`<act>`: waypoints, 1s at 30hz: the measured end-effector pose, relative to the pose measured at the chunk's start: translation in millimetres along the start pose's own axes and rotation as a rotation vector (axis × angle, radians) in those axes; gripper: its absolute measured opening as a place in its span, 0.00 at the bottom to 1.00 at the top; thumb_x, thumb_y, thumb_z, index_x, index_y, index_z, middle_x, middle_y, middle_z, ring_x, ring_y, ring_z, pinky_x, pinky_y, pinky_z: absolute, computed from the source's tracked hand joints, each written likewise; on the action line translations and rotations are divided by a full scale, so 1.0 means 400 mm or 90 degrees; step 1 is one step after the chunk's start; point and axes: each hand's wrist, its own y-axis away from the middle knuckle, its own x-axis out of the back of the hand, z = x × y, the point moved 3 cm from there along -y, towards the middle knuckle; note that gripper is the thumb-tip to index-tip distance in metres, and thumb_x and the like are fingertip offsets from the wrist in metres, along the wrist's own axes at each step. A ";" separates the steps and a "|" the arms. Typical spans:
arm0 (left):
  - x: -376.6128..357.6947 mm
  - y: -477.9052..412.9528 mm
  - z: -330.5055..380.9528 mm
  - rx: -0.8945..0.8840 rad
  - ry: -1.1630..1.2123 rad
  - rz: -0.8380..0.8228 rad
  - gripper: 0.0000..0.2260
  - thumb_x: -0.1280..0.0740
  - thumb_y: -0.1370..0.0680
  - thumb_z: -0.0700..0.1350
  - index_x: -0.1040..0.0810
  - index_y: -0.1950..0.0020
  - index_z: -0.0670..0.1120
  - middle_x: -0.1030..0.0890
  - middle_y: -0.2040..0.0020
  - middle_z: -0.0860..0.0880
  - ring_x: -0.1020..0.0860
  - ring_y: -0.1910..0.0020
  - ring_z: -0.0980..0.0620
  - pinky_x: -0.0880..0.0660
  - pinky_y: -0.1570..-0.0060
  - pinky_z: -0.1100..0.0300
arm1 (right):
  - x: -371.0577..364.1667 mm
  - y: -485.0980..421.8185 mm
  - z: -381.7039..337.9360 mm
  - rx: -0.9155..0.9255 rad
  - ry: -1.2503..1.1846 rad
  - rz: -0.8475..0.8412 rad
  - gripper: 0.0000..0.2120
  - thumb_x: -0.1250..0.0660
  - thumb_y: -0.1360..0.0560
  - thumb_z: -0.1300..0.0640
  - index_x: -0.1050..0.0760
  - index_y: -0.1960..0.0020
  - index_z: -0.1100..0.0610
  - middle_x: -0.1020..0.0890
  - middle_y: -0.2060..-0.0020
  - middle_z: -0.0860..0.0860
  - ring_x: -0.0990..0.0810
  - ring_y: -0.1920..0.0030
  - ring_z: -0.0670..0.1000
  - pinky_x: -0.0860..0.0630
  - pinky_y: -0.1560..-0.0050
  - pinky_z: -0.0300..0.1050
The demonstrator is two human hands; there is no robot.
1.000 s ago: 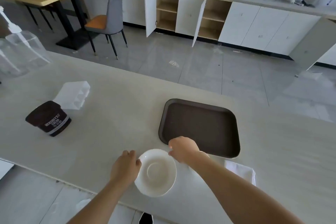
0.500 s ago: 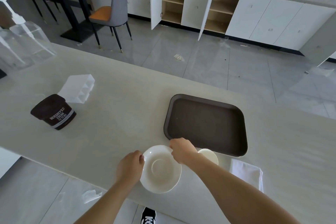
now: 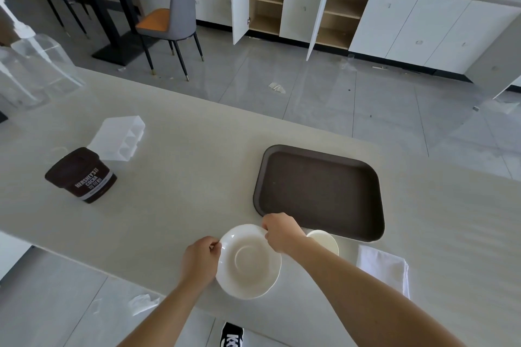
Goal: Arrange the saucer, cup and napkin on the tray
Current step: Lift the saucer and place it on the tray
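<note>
A white saucer (image 3: 249, 262) is near the counter's front edge, slightly tilted. My left hand (image 3: 200, 260) pinches its left rim and my right hand (image 3: 281, 231) pinches its upper right rim. Behind my right wrist a white cup (image 3: 324, 241) stands on the counter, partly hidden. A folded white napkin (image 3: 383, 269) lies to the right of the cup. The dark brown tray (image 3: 318, 191) sits just beyond my right hand, with nothing on it.
A brown cocoa tub (image 3: 81, 176) and a white plastic holder (image 3: 118, 136) stand at the left of the counter (image 3: 183, 177). Clear pump bottles (image 3: 36, 65) are at the far left. Beyond the counter are a chair, a table and open cabinets.
Both hands have kept their hold on the saucer, and it has tilted and moved a little toward the tray. The cup has come into view behind my right wrist.
</note>
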 end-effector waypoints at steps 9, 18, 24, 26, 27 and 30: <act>0.021 -0.004 0.026 0.063 0.109 0.017 0.09 0.37 0.23 0.40 0.18 0.59 0.42 0.17 0.63 0.46 0.20 0.59 0.43 0.20 0.58 0.48 | 0.045 -0.005 -0.009 0.001 -0.013 0.024 0.09 0.39 0.27 0.68 0.24 0.51 0.59 0.18 0.55 0.57 0.19 0.55 0.61 0.25 0.62 0.49; 0.033 -0.072 0.130 0.088 0.190 0.032 0.09 0.36 0.24 0.44 0.17 0.61 0.49 0.16 0.63 0.52 0.17 0.68 0.47 0.17 0.63 0.47 | 0.153 -0.036 0.051 -0.019 -0.066 0.099 0.11 0.38 0.28 0.67 0.21 0.50 0.58 0.17 0.53 0.56 0.18 0.54 0.60 0.19 0.56 0.52; 0.011 -0.142 0.219 0.061 0.168 0.015 0.10 0.37 0.25 0.42 0.18 0.63 0.47 0.16 0.66 0.49 0.16 0.65 0.44 0.19 0.58 0.48 | 0.204 -0.058 0.128 -0.062 -0.123 0.141 0.11 0.37 0.28 0.67 0.20 0.48 0.62 0.15 0.53 0.60 0.17 0.51 0.62 0.19 0.51 0.57; -0.002 -0.165 0.245 0.047 0.141 0.010 0.11 0.38 0.27 0.41 0.24 0.69 0.45 0.22 0.71 0.48 0.18 0.64 0.40 0.24 0.63 0.53 | 0.215 -0.067 0.153 -0.077 -0.137 0.149 0.11 0.37 0.28 0.66 0.20 0.49 0.62 0.15 0.54 0.59 0.17 0.52 0.61 0.18 0.53 0.55; -0.009 -0.174 0.257 0.042 0.128 0.011 0.12 0.38 0.28 0.40 0.30 0.72 0.45 0.27 0.73 0.48 0.20 0.65 0.39 0.30 0.65 0.55 | 0.218 -0.071 0.164 -0.086 -0.142 0.151 0.10 0.37 0.28 0.66 0.19 0.49 0.61 0.15 0.55 0.58 0.17 0.53 0.60 0.18 0.54 0.53; -0.023 -0.192 0.295 0.018 0.122 0.012 0.11 0.40 0.32 0.37 0.39 0.71 0.46 0.37 0.72 0.46 0.35 0.69 0.45 0.43 0.65 0.55 | 0.225 -0.084 0.193 -0.115 -0.162 0.152 0.10 0.37 0.28 0.66 0.18 0.52 0.57 0.15 0.59 0.55 0.17 0.58 0.58 0.20 0.61 0.46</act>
